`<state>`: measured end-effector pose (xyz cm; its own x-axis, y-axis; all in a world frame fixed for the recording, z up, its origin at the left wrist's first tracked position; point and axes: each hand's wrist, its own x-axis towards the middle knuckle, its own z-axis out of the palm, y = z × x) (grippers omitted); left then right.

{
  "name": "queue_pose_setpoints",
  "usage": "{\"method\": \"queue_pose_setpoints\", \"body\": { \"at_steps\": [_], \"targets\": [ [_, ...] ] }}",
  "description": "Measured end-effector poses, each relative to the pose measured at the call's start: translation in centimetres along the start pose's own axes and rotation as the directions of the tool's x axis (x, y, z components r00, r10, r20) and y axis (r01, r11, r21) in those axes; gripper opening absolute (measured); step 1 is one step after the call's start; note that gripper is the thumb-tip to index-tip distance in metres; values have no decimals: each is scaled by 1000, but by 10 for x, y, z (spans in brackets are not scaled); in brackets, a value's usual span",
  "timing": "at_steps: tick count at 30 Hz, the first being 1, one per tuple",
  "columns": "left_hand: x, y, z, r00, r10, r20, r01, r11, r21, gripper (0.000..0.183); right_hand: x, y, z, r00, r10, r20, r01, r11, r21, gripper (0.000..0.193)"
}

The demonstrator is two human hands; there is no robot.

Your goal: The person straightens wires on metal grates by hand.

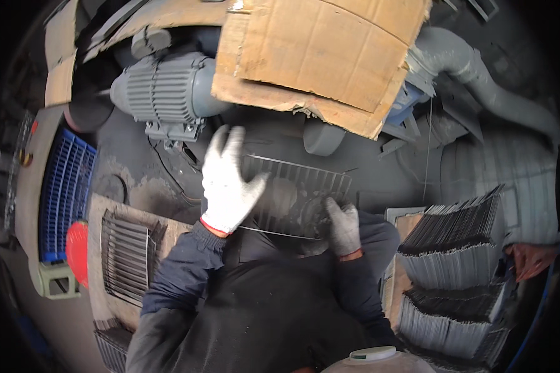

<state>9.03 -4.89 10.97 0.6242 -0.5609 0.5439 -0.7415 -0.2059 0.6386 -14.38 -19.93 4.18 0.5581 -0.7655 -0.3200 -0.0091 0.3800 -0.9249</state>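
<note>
A metal wire rack (298,198) with thin parallel bars is held up in front of my lap, slightly tilted. My right hand (345,229), in a grey-white glove, is closed on the rack's right end near its lower corner. At the rack's left end is my left hand (226,183), in a white glove with a red cuff edge. Its fingers point up and its thumb stands well apart, with nothing gripped. Whether the left palm touches the rack cannot be made out.
A grey motor (162,87) and a cardboard sheet (320,53) stand ahead. Similar racks (126,258) lie on a board at left, near a red round object (77,253) and a blue plastic grid (68,193). Dense stacks of metal racks (451,267) stand at right, below a grey duct (504,93).
</note>
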Motion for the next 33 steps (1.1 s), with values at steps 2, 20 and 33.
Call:
{"method": "queue_pose_setpoints", "body": {
  "at_steps": [2,20,33],
  "targets": [
    [-11,-22,17,921,-309,236,354,918,-178,91,6,-4,-24,994,82,-78,-78,996,52,13],
    [-42,-53,97,519,-537,665,838,165,-521,36,64,8,-29,994,-15,-108,15,1000,-3,14],
    [-47,-24,134,498,-464,732,866,303,-397,26,49,-37,-64,989,-4,-149,3,1000,-5,20]
  ]
}}
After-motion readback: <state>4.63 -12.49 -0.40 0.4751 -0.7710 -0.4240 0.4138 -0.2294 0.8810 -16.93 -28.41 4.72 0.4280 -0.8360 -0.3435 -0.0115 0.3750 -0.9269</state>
